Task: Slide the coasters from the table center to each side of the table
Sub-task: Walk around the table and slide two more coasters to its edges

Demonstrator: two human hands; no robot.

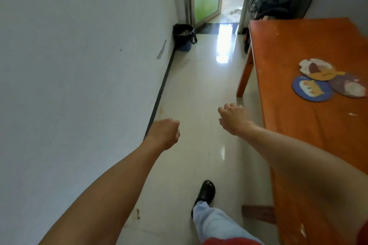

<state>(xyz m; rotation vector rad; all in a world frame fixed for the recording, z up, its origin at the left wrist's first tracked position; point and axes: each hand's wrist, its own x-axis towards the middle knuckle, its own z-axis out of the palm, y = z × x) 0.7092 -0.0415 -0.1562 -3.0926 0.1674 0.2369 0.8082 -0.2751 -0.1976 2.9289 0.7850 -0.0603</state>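
Observation:
Several round coasters lie bunched together on the orange wooden table [288, 105] at the right. A blue one with a cat picture [311, 89] is nearest, a dark purple one [350, 85] is to its right, and an orange fish-shaped one [322, 74] overlaps a white one [310, 64] behind. My left hand [165, 133] hangs over the floor with fingers curled, holding nothing. My right hand [234, 118] is also over the floor, left of the table edge, fingers curled in and holding nothing. Both hands are well short of the coasters.
A white wall runs along the left. Glossy tiled floor [199, 89] lies between wall and table. A black bin [184, 37] stands by the wall near an open doorway [219, 2]. Dark bags [272, 4] sit behind the table. My shoe [206, 192] is on the floor.

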